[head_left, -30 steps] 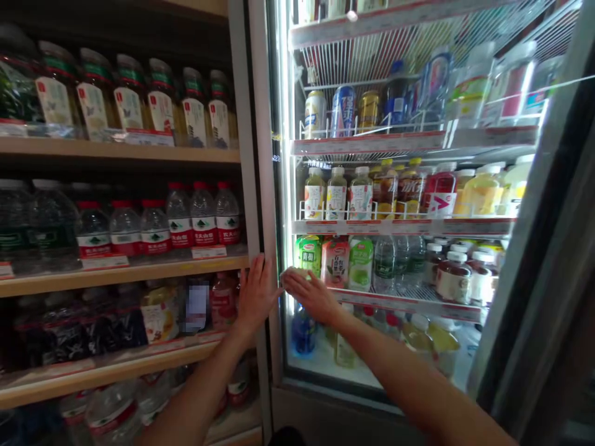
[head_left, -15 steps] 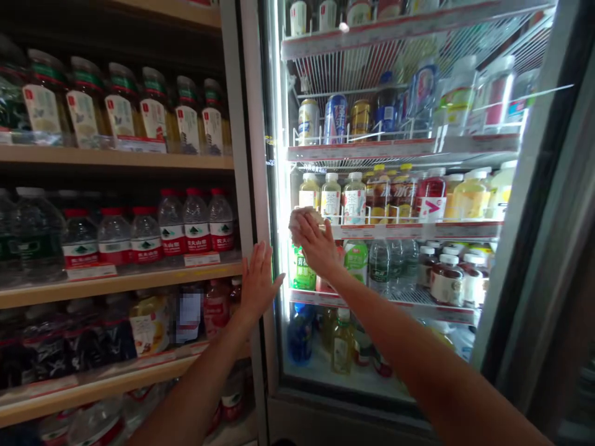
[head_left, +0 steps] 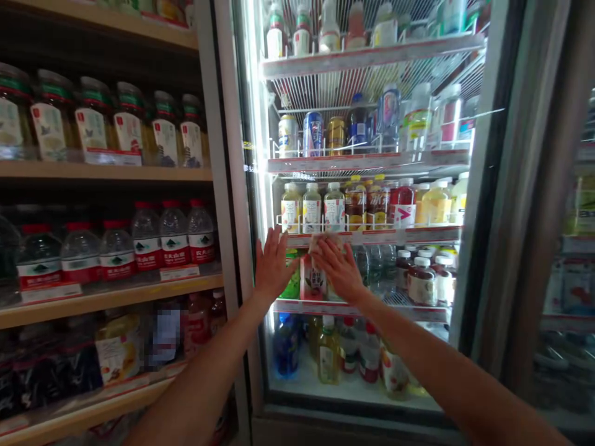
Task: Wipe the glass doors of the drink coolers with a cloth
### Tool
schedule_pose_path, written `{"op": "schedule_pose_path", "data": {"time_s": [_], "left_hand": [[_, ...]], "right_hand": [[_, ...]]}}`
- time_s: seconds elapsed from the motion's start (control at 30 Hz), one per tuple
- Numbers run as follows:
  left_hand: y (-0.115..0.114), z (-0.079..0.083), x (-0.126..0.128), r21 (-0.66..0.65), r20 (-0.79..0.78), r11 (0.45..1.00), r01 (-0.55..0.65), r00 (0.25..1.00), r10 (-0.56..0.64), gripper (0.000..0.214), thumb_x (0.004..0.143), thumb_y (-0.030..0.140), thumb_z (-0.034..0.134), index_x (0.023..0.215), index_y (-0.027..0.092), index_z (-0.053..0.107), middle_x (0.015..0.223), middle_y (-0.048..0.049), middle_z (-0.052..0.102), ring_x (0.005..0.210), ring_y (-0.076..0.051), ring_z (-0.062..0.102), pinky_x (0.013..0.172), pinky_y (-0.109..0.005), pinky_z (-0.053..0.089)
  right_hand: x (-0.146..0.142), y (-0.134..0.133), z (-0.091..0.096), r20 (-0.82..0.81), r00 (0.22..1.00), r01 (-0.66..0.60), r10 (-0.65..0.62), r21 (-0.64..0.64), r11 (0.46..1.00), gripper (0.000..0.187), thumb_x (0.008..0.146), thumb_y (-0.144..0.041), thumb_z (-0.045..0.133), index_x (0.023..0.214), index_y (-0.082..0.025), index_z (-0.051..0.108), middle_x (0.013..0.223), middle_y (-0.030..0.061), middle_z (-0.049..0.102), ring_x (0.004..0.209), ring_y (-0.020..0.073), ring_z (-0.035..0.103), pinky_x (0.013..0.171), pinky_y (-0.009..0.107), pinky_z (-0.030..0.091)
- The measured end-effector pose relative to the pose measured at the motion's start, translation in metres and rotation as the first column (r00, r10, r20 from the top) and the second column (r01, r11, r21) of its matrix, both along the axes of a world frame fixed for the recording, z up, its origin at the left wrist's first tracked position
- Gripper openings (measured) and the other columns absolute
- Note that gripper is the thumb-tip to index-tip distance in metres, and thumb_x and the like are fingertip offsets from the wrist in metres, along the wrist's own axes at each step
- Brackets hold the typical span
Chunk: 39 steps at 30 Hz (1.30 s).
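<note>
My right hand [head_left: 338, 267] presses a pale crumpled cloth [head_left: 326, 240] to the glass door [head_left: 320, 395] of a lit drinks fridge. Its fingers lie over the cloth, which partly hides a shelf edge and the bottles beneath. To its left, my left hand [head_left: 275, 265] is raised with fingers apart and palm toward the left side of the door, holding nothing. Behind the glass, just above the cloth, stand pale-labelled tea bottles [head_left: 311, 209]. A pink-labelled bottle [head_left: 312, 282] shows between the two hands.
At left, wooden shelves [head_left: 106, 172] carry rows of bottles, among them red-capped water bottles [head_left: 174, 238]. A metal upright [head_left: 223, 155] separates them from the fridge. Further right, past a dark door frame [head_left: 488, 204], another stocked cooler [head_left: 576, 272] is partly visible.
The view has turned to the right. Across the glass, my right hand and the cloth have moved right and a little down. My left hand has shifted right, from the door's frame toward the glass.
</note>
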State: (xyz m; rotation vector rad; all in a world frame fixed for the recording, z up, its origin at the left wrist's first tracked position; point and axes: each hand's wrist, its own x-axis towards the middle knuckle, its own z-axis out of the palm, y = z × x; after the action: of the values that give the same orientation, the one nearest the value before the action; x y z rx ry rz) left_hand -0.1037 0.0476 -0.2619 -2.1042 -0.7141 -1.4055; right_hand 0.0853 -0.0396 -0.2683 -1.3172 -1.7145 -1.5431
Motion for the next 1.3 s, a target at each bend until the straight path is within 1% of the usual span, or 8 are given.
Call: {"op": "schedule_pose_path", "data": {"time_s": [0.07,0.23,0.43,0.6,0.8,0.97,1.17,1.3], "left_hand": [[-0.004,0.004,0.01,0.02,-0.001,1.0,0.009,1.0,-0.009,0.065,0.085,0.043,0.048,0.14,0.016,0.025,0.147,-0.0171,0.028,0.138,-0.027,0.019,0.11,-0.052,0.018],[-0.014,0.009,0.036,0.03,-0.016,0.999,0.035,0.999,-0.034,0.064,0.086,0.045,0.045,0.14,0.014,0.027,0.147,-0.0173,0.027,0.139,-0.027,0.016,0.11,-0.051,0.016],[-0.024,0.014,0.057,-0.002,-0.039,1.0,0.03,0.999,-0.03,0.061,0.087,0.046,0.043,0.138,0.014,0.032,0.148,-0.0152,0.026,0.14,-0.027,0.013,0.111,-0.051,0.012],[-0.028,0.016,0.073,0.0,-0.038,0.999,0.053,0.998,-0.053,0.064,0.086,0.045,0.045,0.141,0.016,0.027,0.149,-0.0142,0.024,0.14,-0.027,0.013,0.112,-0.052,0.01],[-0.031,0.017,0.084,0.03,-0.025,0.999,0.043,0.999,-0.042,0.064,0.085,0.043,0.047,0.139,0.015,0.029,0.148,-0.015,0.027,0.139,-0.027,0.015,0.112,-0.052,0.011],[-0.031,0.025,0.088,0.062,-0.003,0.997,0.048,0.999,-0.048,0.061,0.086,0.044,0.045,0.138,0.016,0.032,0.147,-0.0135,0.029,0.139,-0.027,0.018,0.112,-0.051,0.011],[-0.025,0.033,0.087,0.074,0.044,0.996,0.048,0.998,-0.051,0.059,0.087,0.043,0.043,0.138,0.015,0.032,0.147,-0.0139,0.028,0.138,-0.027,0.019,0.111,-0.051,0.011],[-0.017,0.043,0.079,0.093,0.072,0.995,0.043,0.996,-0.05,0.06,0.087,0.044,0.042,0.139,0.017,0.031,0.147,-0.0139,0.029,0.138,-0.027,0.022,0.111,-0.053,0.011]], "right_hand": [[0.012,-0.008,0.001,0.024,1.0,0.01,-0.01,-0.013,1.0,0.048,0.086,-0.022,0.046,0.133,-0.026,0.041,0.144,0.0057,0.037,0.136,0.0192,0.026,0.113,0.047,0.004],[0.038,-0.023,0.023,-0.24,0.969,0.098,-0.06,0.151,0.984,0.048,0.086,-0.022,0.044,0.134,-0.024,0.041,0.147,0.0094,0.03,0.137,0.0221,0.023,0.112,0.049,0.009],[0.063,-0.046,0.003,-0.064,0.995,0.072,-0.072,-0.001,0.997,0.053,0.084,-0.018,0.046,0.136,-0.028,0.037,0.145,0.0053,0.035,0.136,0.0204,0.027,0.113,0.048,0.009],[0.085,-0.061,0.021,-0.278,0.956,0.14,-0.092,0.156,0.978,0.056,0.086,-0.019,0.043,0.14,-0.028,0.031,0.151,0.0059,0.022,0.137,0.0238,0.023,0.112,0.051,0.011],[0.105,-0.08,0.003,-0.126,0.982,0.147,-0.14,0.048,0.988,0.049,0.085,-0.016,0.043,0.132,-0.026,0.042,0.145,0.0077,0.034,0.134,0.0209,0.031,0.111,0.048,0.014],[0.131,-0.091,0.021,-0.387,0.908,0.29,-0.161,0.303,0.908,0.048,0.088,-0.019,0.037,0.137,-0.022,0.038,0.148,0.0129,0.028,0.134,0.0264,0.031,0.108,0.051,0.019],[0.159,-0.113,-0.013,-0.261,0.94,0.279,-0.218,0.225,0.934,0.06,0.088,-0.018,0.04,0.144,-0.028,0.021,0.147,0.0112,0.03,0.133,0.0244,0.033,0.106,0.049,0.026],[0.176,-0.111,0.021,-0.451,0.879,0.355,-0.151,0.411,0.84,0.056,0.089,-0.021,0.037,0.143,-0.027,0.024,0.148,0.013,0.026,0.132,0.0287,0.033,0.102,0.055,0.027]]}}
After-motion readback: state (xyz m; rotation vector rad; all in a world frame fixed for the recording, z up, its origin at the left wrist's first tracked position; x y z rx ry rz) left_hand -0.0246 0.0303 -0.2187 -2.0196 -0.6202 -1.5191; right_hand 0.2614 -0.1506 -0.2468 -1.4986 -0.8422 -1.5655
